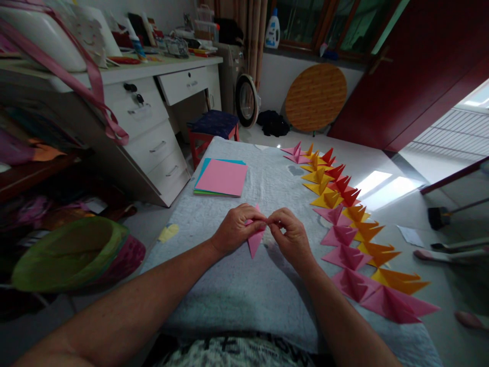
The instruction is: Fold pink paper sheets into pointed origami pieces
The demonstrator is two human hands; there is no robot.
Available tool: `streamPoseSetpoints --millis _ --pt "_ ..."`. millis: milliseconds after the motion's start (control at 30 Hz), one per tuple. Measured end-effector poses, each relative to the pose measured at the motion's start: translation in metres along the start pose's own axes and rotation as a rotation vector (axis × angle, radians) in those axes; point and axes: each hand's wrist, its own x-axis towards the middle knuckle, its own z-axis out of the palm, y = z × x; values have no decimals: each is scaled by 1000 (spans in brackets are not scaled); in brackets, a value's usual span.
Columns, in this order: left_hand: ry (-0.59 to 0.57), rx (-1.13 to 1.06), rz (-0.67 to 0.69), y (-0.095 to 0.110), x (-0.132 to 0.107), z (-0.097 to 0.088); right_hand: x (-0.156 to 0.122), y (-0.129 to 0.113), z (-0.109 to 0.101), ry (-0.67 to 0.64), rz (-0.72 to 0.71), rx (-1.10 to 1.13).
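A pink folded paper piece (254, 244) is between my hands, just above the cloth-covered table (267, 300). My left hand (239, 227) is closed on it, thumb and fingers pinching its middle. My right hand (290, 234) pinches at the right end of the same paper, thumb and index finger together; the tip there is hidden by the fingers. Beyond my hands lies a stack of square origami paper (223, 177), pink on top with blue and green edges showing. Along the right side stand rows of folded paper cranes in pink (349, 257), yellow (319, 176), orange (378, 252) and red (338, 172).
To the left are a green and pink basket (72, 255) and a white desk (148, 137) with drawers. A stool (214, 125) stands past the table's far left corner. Behind are a washing machine with its door (247, 101) open and a round wooden board (316, 97).
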Motion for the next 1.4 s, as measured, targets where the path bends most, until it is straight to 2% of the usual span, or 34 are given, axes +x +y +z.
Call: streamPoseSetpoints --millis 333,600,900,1400 --pt "18 13 -21 1 -1 0 -4 2 2 25 113 -7" --pt "32 27 -20 0 0 1 -5 7 4 19 86 23" --pt "50 35 -8 0 -1 1 -5 8 5 24 145 73" --pt "42 64 3 1 -1 2 -3 4 5 46 155 23"
